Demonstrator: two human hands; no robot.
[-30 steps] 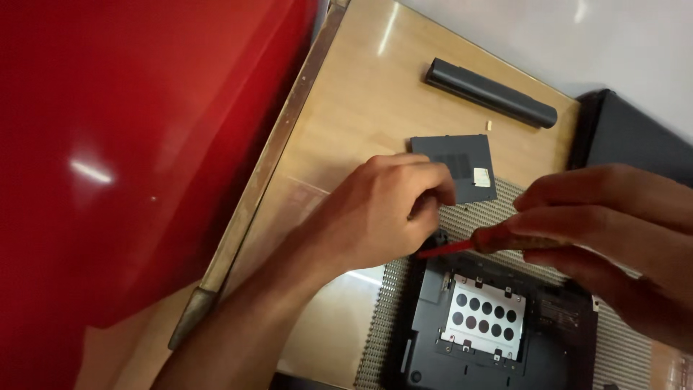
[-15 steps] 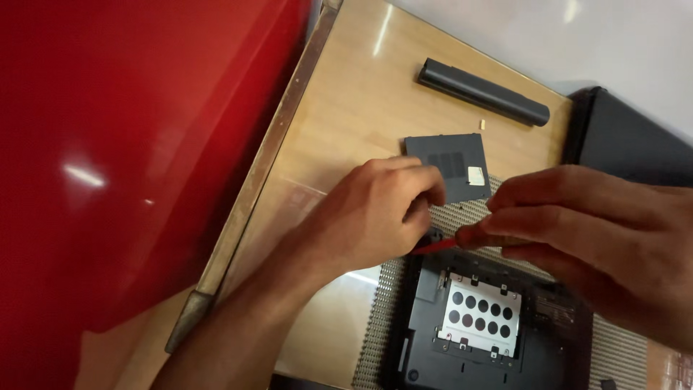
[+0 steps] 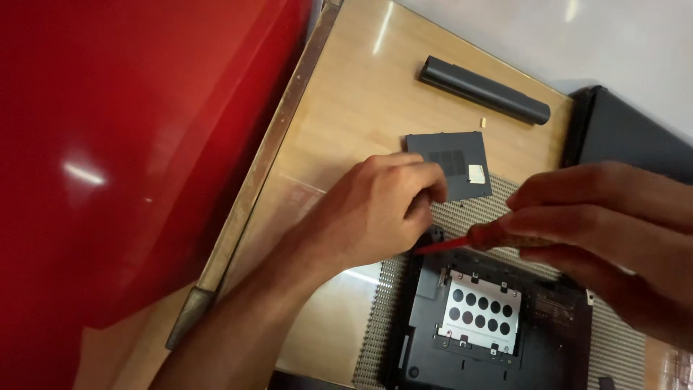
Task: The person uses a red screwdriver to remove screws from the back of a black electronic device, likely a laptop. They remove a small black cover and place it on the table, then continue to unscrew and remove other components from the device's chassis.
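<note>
Right hand [image 3: 613, 231], at frame right, has its grip closed around a red screwdriver [image 3: 462, 242]; fingers pinch the handle, and the shaft points left toward the top left corner of an open laptop base [image 3: 498, 332]. Left hand [image 3: 375, 209], w/ forearm coming up from bottom centre, has fingers curled shut at the same corner, meeting the screwdriver tip; can't tell if anything small is pinched inside. Laptop base lies underside up on a woven mat [image 3: 379, 325], w/ a silver perforated drive bracket [image 3: 478, 312] exposed. Just above the hands, a dark square cover panel [image 3: 451, 162] lies flat on the wooden surface [image 3: 346, 123]. Farther up, a long black battery bar [image 3: 484, 90]. Glossy red panel [image 3: 130, 166] fills the left side.
</note>
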